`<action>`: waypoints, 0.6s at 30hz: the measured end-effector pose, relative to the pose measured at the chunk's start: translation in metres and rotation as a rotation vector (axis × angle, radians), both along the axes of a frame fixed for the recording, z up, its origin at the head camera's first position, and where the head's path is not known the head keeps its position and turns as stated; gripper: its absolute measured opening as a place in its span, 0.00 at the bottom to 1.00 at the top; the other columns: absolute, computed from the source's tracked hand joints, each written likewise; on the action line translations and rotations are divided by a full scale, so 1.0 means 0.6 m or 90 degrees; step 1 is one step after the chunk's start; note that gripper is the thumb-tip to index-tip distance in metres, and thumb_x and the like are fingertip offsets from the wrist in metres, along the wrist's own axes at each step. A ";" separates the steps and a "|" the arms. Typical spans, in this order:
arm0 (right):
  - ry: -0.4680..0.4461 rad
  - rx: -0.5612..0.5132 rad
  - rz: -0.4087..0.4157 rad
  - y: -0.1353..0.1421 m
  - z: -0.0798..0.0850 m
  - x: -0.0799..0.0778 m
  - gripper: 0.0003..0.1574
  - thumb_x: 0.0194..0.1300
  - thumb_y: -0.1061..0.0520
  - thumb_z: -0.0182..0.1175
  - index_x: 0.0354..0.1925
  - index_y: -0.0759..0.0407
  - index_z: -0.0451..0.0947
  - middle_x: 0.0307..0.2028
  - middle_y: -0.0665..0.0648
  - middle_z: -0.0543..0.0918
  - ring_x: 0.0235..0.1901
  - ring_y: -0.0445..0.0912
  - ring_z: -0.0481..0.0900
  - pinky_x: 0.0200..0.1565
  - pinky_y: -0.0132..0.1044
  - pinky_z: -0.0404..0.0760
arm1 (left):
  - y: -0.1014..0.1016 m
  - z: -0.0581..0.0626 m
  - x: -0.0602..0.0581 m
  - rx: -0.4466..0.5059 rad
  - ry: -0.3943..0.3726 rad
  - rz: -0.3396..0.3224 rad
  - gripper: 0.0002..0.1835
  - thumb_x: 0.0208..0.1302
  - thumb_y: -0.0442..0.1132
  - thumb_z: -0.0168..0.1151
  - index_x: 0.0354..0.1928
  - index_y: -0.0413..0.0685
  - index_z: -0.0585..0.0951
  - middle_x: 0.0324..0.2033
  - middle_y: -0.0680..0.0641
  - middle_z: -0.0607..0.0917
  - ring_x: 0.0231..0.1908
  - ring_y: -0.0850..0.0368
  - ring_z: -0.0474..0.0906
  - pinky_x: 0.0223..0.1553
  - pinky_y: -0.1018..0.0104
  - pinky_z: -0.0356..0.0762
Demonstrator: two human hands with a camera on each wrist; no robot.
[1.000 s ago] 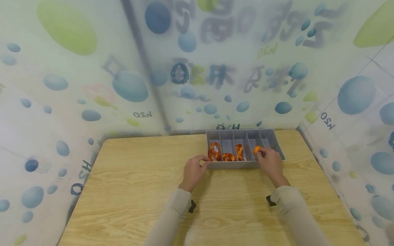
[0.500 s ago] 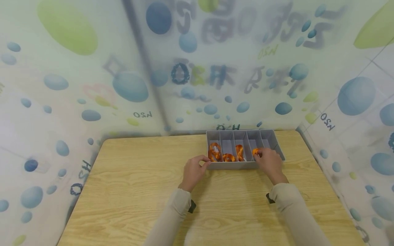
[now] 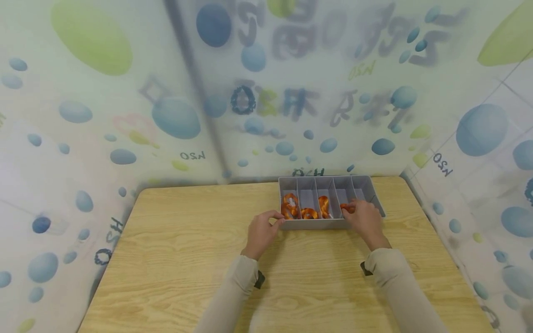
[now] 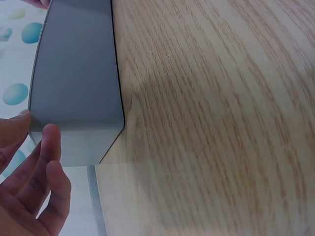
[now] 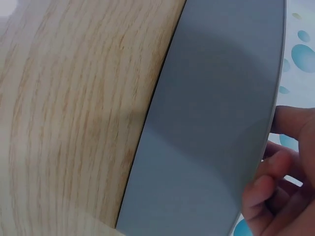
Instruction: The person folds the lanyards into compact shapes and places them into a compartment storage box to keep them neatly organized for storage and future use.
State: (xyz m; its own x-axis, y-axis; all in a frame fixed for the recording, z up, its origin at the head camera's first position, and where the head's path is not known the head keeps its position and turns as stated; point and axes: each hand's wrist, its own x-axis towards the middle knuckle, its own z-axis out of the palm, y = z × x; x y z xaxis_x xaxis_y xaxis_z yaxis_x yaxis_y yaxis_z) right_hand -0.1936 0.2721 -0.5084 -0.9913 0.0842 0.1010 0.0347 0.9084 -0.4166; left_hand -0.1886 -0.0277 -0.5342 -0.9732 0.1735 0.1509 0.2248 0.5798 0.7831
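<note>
A grey divided box (image 3: pixel 315 224) stands at the far side of the table. Its left compartments hold glossy orange ribbon loops: a larger bunch (image 3: pixel 290 206), a small curled one (image 3: pixel 309 213) and an upright one (image 3: pixel 324 206) with a bit of white. My left hand (image 3: pixel 262 233) holds the box's front left corner, thumb at the rim and fingers against the end wall in the left wrist view. Over the fourth compartment, my right hand (image 3: pixel 366 223) pinches another orange ribbon loop (image 3: pixel 345 206), largely covered by the fingers. In the right wrist view the box's front wall hides that loop.
The wooden table (image 3: pixel 187 259) stretches out in front and to the left of the box. A patterned wall (image 3: pixel 258 138) rises right behind the box. The rightmost compartment (image 3: pixel 363 186) shows its bare grey inside, partly behind the right hand.
My right hand has moved slightly left and lowered the orange ribbon loop from rim height into the fourth compartment. My left hand stays at the box corner.
</note>
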 end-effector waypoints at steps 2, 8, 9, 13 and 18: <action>0.005 -0.001 0.000 0.000 -0.001 0.000 0.21 0.64 0.52 0.65 0.50 0.65 0.85 0.54 0.68 0.82 0.41 0.68 0.83 0.36 0.58 0.82 | -0.001 0.001 0.000 0.001 -0.007 -0.001 0.05 0.66 0.40 0.67 0.39 0.48 0.88 0.21 0.43 0.86 0.10 0.65 0.63 0.11 0.71 0.56; 0.016 -0.040 0.003 0.000 -0.003 0.001 0.23 0.66 0.54 0.62 0.56 0.64 0.81 0.46 0.68 0.86 0.24 0.56 0.83 0.20 0.46 0.77 | -0.003 0.003 -0.001 -0.007 0.001 -0.001 0.05 0.66 0.40 0.67 0.39 0.48 0.88 0.30 0.48 0.89 0.10 0.65 0.66 0.11 0.71 0.59; 0.019 -0.046 0.005 0.000 -0.003 0.001 0.23 0.66 0.54 0.62 0.56 0.64 0.81 0.45 0.67 0.86 0.24 0.54 0.83 0.19 0.44 0.76 | -0.004 0.003 -0.002 -0.010 0.004 -0.002 0.05 0.66 0.40 0.67 0.39 0.48 0.88 0.33 0.49 0.89 0.11 0.65 0.67 0.11 0.71 0.60; 0.036 -0.053 0.008 -0.001 -0.004 0.001 0.25 0.68 0.52 0.60 0.57 0.65 0.80 0.43 0.67 0.87 0.29 0.55 0.85 0.21 0.45 0.79 | -0.006 0.005 -0.003 -0.017 0.007 -0.018 0.06 0.67 0.39 0.66 0.40 0.47 0.88 0.38 0.51 0.89 0.12 0.66 0.69 0.13 0.70 0.65; 0.096 -0.040 0.003 -0.008 -0.001 -0.001 0.24 0.68 0.52 0.59 0.56 0.65 0.80 0.47 0.70 0.84 0.33 0.62 0.84 0.27 0.55 0.81 | -0.015 0.013 -0.009 -0.004 0.023 -0.022 0.09 0.69 0.39 0.64 0.45 0.44 0.88 0.40 0.50 0.89 0.13 0.67 0.71 0.13 0.70 0.68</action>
